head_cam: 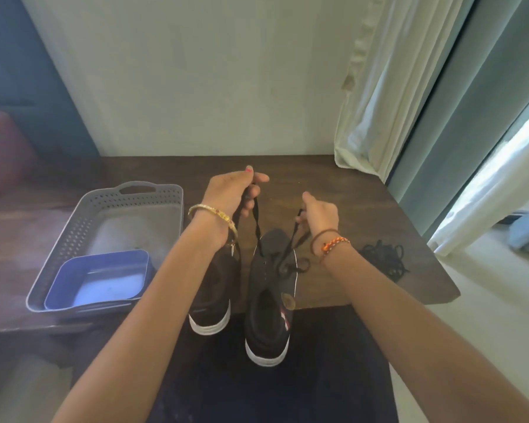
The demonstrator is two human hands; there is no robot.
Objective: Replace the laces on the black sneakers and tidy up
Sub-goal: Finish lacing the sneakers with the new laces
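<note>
The left forearm hides most of the left sneaker (209, 297).

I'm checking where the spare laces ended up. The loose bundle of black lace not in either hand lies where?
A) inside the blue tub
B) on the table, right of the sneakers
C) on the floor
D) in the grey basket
B: the loose lace bundle lies on the wooden table, to the right of the sneakers.

text: none readable | right sneaker (269, 300): round tan patch on side, marks too blurred to read; red-white stripe, no letters | left sneaker (209, 303): no label seen | grey basket (74, 233), blue tub (101, 279): no print visible
</note>
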